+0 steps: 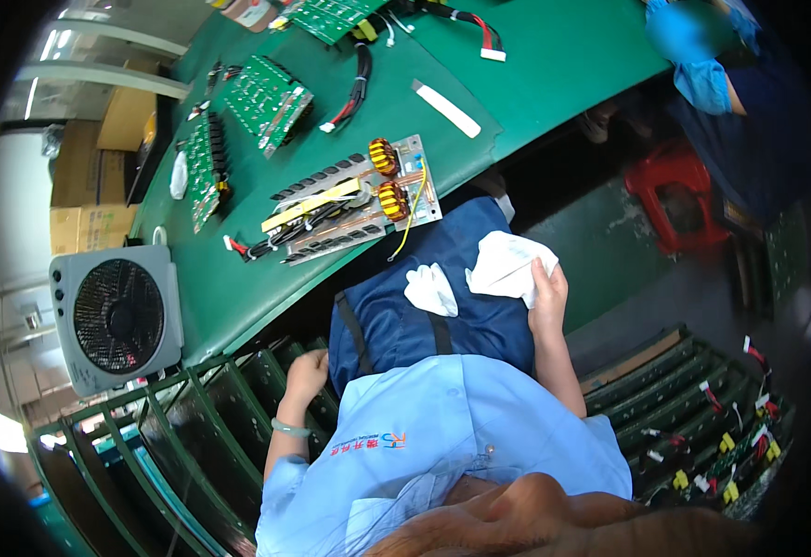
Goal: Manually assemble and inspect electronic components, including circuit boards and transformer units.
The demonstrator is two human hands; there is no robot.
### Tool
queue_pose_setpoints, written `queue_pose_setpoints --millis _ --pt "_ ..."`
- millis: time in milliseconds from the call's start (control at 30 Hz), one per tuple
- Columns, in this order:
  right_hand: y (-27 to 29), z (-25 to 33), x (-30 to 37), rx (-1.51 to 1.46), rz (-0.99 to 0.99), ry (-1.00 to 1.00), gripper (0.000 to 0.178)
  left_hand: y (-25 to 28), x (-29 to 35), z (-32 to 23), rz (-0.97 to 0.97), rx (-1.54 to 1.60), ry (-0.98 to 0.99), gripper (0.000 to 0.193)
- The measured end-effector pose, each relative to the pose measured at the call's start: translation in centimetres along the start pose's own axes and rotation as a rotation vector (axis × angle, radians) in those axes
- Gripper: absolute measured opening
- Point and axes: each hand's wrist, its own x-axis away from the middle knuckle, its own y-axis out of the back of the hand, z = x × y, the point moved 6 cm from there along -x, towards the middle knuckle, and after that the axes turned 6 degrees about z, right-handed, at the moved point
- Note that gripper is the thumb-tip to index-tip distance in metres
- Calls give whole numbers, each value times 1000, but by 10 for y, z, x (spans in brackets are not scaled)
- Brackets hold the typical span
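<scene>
A thin, creased white cloth (507, 267) is pinched in my right hand (551, 295), held above my right thigh. On my lap, over dark blue fabric (391, 325), lies a second crumpled white cloth (431, 290). Down at my left side, close to the green rack, my left hand (308, 374) has its fingers curled in; what they may hold is hidden. A bracelet (290, 428) circles that wrist. Beyond my lap, a circuit assembly (354, 200) with metal heat sinks, two copper-wound coils and a yellow wire rests at the edge of the green table (266, 283).
Several green circuit boards (266, 102), wire bundles (357, 88) and a white strip (447, 109) lie on the table. A grey fan (117, 316) stands left. Green slotted racks (192, 436) flank me. A red stool (674, 200) and another person's blue sleeve (702, 85) are at right.
</scene>
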Motion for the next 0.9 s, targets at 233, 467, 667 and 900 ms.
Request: queue_pose_setpoints --millis 233,467,667,900 --pt "6 52 38 -45 -56 174 27 -1 9 -229 102 294 -1076 11" --pt "-17 93 80 374 -246 380 20 -39 24 -329 432 585 -1479 18" --pt "-16 48 79 225 -208 338 29 -82 -13 -330 461 625 -1303 46" --pt "-12 35 61 378 -100 152 25 -85 -33 -316 495 654 -1149 50"
